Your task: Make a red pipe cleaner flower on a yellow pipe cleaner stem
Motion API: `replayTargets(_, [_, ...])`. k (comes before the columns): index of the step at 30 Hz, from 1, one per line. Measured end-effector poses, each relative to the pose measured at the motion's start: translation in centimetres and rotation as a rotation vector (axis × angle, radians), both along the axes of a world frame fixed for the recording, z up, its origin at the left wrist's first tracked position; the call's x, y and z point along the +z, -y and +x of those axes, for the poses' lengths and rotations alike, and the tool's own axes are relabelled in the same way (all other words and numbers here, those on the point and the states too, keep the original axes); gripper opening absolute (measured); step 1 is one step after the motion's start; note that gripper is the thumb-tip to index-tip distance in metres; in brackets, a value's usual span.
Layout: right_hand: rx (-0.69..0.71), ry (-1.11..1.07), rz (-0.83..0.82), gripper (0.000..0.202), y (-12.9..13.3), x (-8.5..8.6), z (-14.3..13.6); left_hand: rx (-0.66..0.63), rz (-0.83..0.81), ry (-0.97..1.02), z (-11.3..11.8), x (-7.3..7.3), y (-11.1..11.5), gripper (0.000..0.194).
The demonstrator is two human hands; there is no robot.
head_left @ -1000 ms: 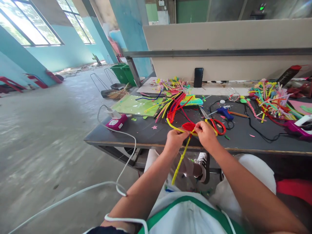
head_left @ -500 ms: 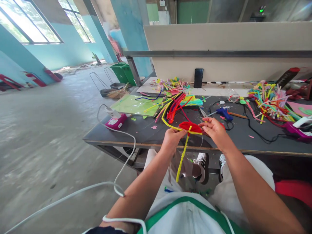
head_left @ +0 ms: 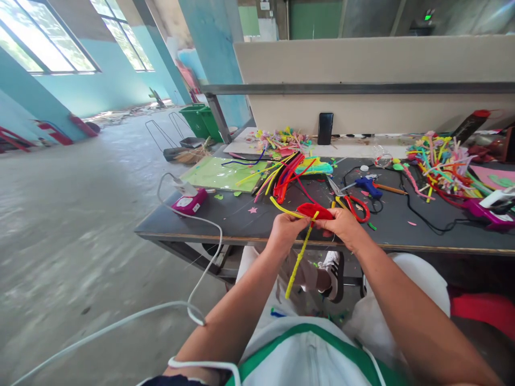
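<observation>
In front of me, just over the table's near edge, both hands hold a red, petal-like piece [head_left: 313, 210] on a yellow-wrapped stem [head_left: 298, 262] that hangs down at a tilt. A yellow pipe cleaner [head_left: 284, 208] crosses below the red piece, its free end sticking out to the left. My left hand [head_left: 286, 229] is closed, pinching that pipe cleaner where it meets the stem. Against the red piece's right side, the fingers of my right hand [head_left: 341, 222] are closed; the pipe cleaner's other end is hidden there. Red-handled scissors [head_left: 358, 208] lie beyond my right hand.
Ahead lies a bundle of pipe cleaners [head_left: 287, 179] beside a green sheet [head_left: 221, 174]. A blue glue gun [head_left: 368, 186] with a black cord is to the right. A purple power strip [head_left: 191, 202] sits left; a phone [head_left: 325, 128] leans at the back.
My right hand has moved left and in against the red piece, covering the pipe cleaner's right end. The scissors' handles now show. My left hand keeps its pinch.
</observation>
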State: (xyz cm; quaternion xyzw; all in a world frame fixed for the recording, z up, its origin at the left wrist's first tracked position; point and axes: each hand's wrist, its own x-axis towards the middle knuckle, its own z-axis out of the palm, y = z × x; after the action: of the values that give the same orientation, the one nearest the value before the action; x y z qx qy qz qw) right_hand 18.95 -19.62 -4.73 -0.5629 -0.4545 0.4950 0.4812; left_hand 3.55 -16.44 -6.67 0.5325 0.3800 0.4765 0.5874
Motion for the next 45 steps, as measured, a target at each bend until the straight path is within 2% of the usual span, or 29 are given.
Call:
replayTargets(5, [-0.044,0.012,0.012,0.023,-0.4,-0.5,-0.2,-0.011,0.031,-0.022,0.1,-0.3,0.0,0.020])
replayTargets(10, [-0.023,0.054,0.105,0.016,-0.3,-0.7,-0.3,-0.044,0.015,0.054,0.1,0.4,0.4,0.018])
replayTargets(16, [0.004,0.059,0.134,0.017,0.2,-0.3,-0.1,0.101,0.008,0.209,-0.2,0.3,0.2,0.021])
replayTargets(23, [0.049,0.094,0.097,0.023,0.4,-0.4,0.1,0.154,0.074,0.259,-0.7,0.1,-0.1,0.020])
replayTargets(33, [0.057,0.128,0.090,0.023,0.5,-0.7,0.1,0.118,0.012,0.249,-1.5,0.1,-0.5,0.019])
replayTargets(45, [0.087,0.127,0.092,0.024,0.9,-0.3,0.0,0.024,-0.152,0.310,-2.2,0.6,-0.4,0.023])
